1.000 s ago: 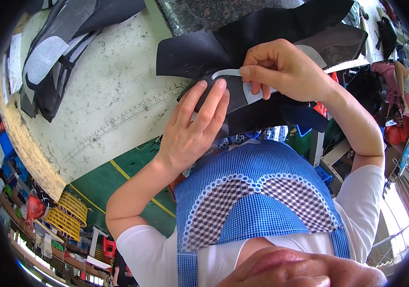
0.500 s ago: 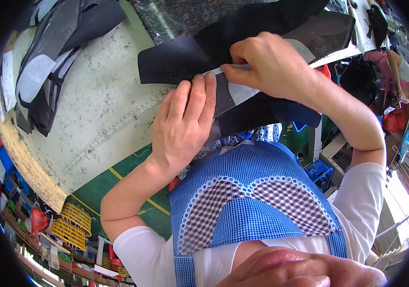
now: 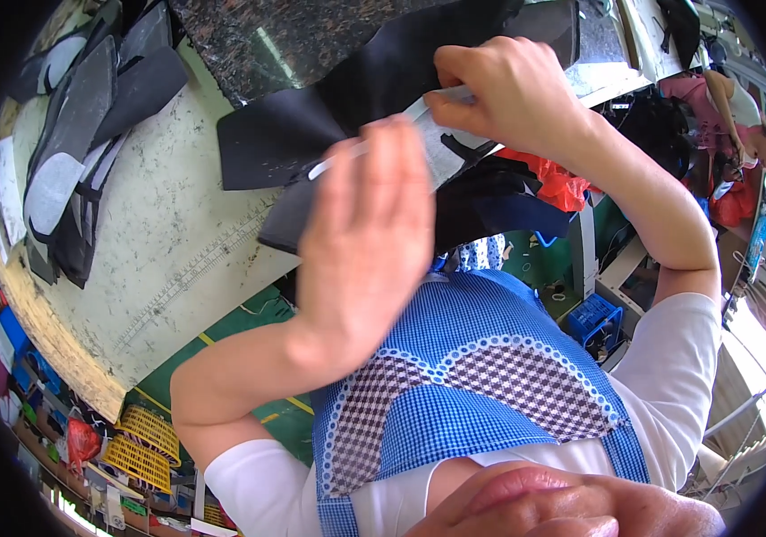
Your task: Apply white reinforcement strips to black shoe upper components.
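My right hand (image 3: 513, 94) is closed, thumb and bent forefinger pinching the end of a pale narrow strip (image 3: 417, 111) that runs along the edge of a dark flat material piece. That piece has a light grey patch (image 3: 441, 159). My left hand (image 3: 370, 228), somewhat blurred, lies stretched out with fingers together over the same strip and piece; it hides much of both. A dark grey flap (image 3: 285, 219) shows left of its fingers. Behind both hands spreads a larger black sheet (image 3: 267, 134). More black material (image 3: 517, 210) hangs over the near table edge.
The pale worktable (image 3: 168, 215) bears a printed ruler scale. A pile of dark cut pieces (image 3: 70, 170) lies at the left. A dark stone slab (image 3: 311, 45) is at the back. Yellow baskets (image 3: 141, 447) stand lower left; a red bag (image 3: 548, 174) is at right. Another person (image 3: 732, 116) sits far right.
My left hand has turned and swept nearer, its fingers now flat over the strip. The pale strip shows longer, and the dark piece has shifted left with its grey flap exposed. My right hand still pinches.
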A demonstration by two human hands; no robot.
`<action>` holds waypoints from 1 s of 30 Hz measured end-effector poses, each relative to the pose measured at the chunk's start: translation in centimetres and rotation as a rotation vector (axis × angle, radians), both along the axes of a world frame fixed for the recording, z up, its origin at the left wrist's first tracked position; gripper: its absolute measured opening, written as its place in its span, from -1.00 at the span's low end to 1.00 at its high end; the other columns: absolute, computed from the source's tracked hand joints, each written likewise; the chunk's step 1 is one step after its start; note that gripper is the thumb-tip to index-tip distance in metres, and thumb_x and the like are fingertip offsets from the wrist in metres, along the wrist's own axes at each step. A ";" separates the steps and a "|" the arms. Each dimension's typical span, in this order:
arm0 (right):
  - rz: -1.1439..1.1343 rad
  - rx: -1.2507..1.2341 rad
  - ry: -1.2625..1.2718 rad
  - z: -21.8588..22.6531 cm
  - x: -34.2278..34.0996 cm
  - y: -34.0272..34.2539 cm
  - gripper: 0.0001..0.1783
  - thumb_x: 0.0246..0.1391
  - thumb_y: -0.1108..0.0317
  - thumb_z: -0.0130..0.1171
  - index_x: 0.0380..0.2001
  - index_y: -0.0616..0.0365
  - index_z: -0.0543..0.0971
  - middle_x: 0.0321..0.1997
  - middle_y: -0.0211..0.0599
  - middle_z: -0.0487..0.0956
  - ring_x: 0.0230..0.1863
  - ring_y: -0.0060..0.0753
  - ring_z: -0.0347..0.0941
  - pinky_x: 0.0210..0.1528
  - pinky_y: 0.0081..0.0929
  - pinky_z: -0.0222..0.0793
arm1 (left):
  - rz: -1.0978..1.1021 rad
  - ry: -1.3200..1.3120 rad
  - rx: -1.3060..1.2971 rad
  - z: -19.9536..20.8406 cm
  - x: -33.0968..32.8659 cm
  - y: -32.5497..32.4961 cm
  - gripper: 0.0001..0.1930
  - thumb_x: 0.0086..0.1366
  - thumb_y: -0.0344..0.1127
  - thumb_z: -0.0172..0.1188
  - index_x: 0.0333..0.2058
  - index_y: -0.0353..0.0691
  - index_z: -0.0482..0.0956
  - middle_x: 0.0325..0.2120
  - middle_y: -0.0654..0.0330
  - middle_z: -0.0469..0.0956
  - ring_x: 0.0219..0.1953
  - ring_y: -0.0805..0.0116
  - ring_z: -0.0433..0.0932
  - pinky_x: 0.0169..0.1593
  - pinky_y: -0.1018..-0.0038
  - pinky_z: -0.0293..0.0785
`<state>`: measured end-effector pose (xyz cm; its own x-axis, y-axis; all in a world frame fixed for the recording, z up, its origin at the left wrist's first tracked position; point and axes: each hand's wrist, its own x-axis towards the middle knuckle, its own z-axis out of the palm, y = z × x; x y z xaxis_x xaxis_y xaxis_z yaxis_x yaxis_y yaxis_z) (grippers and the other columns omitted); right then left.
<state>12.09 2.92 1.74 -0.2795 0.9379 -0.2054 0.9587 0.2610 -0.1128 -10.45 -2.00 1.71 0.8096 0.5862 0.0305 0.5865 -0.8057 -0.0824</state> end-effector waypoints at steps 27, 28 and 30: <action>-0.280 0.223 0.506 -4.3 7.8 -2.8 -0.69 0.17 0.13 0.37 -0.43 0.15 0.58 -0.63 -0.28 0.52 -0.62 -0.23 0.48 -0.50 -0.38 0.41 | -0.129 0.015 0.002 -1.9 8.4 4.4 -0.25 0.14 0.07 0.42 0.21 -0.24 0.48 -0.19 0.27 0.41 -0.15 0.39 0.43 -0.15 0.47 0.43; -0.285 0.225 0.508 -4.3 7.7 -2.7 -0.69 0.17 0.13 0.37 -0.43 0.15 0.58 -0.63 -0.28 0.52 -0.62 -0.23 0.48 -0.50 -0.38 0.41 | -0.112 0.005 0.018 -1.9 8.5 4.3 -0.24 0.13 0.10 0.43 0.21 -0.22 0.48 -0.21 0.29 0.39 -0.20 0.40 0.41 -0.19 0.48 0.40; -0.249 0.279 0.350 -4.0 7.9 -2.5 -0.65 0.15 0.10 0.37 -0.47 0.12 0.53 -0.66 -0.30 0.50 -0.61 -0.21 0.50 -0.50 -0.37 0.43 | -0.114 -0.026 0.024 -2.0 8.8 4.4 -0.22 0.11 0.12 0.44 0.22 -0.20 0.48 -0.21 0.28 0.39 -0.19 0.40 0.41 -0.18 0.48 0.40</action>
<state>19.94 0.39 -2.26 -0.0476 0.9906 0.1280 0.9129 0.0952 -0.3970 -1.68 2.41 -0.26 0.8699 0.4889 0.0652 0.4930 -0.8655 -0.0888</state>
